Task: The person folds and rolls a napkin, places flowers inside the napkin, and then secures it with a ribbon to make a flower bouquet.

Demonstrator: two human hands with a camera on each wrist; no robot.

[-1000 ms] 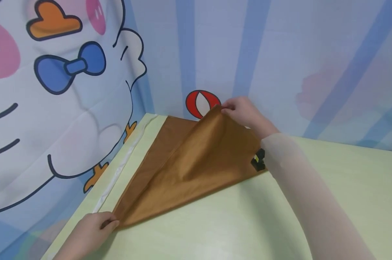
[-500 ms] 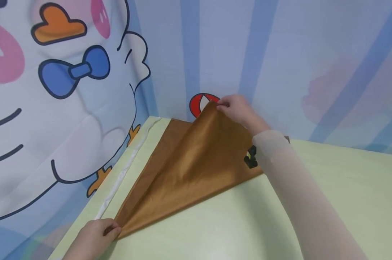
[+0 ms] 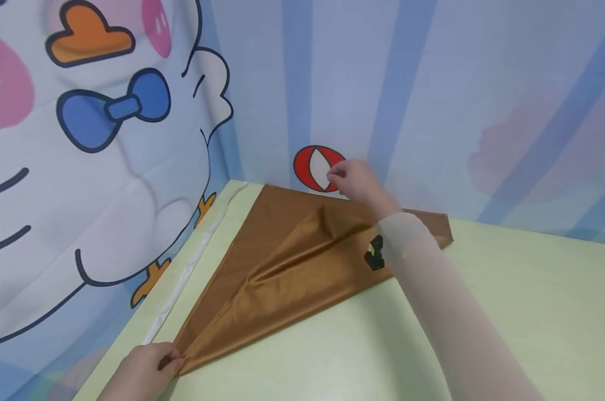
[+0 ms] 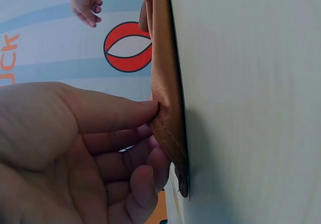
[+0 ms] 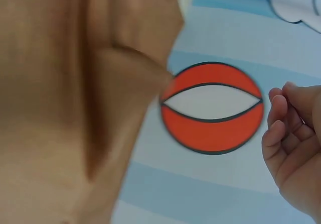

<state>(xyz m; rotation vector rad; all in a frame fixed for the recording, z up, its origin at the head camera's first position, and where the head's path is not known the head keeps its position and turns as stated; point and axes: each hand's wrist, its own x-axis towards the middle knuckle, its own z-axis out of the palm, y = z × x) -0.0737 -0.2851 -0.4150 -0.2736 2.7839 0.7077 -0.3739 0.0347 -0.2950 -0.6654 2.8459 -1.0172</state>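
A brown satiny cloth [image 3: 302, 295] lies folded on the pale table, its upper layer slumped into a crease over a darker brown layer. A black and yellow patch [image 3: 375, 253] shows on it near the right sleeve. My left hand [image 3: 142, 370] pinches the cloth's near left corner between thumb and fingers; the left wrist view shows the thumb [image 4: 120, 113] on the fabric. My right hand [image 3: 357, 181] hovers above the cloth's far edge, before the printed ball, fingers loosely curled with nothing in them. In the right wrist view a gap separates this hand [image 5: 301, 143] from the blurred cloth.
A white strip [image 3: 187, 270] runs along the table's left edge. Printed hangings stand at the left and back, with a cartoon bird [image 3: 107, 200] and a red and white ball [image 3: 318, 169]. The pale tabletop [image 3: 523, 301] extends to the right and front.
My right hand has let go of the lifted cloth flap and sunk slightly. That flap has dropped into a fold, uncovering the printed ball. My left hand keeps its pinch on the corner.
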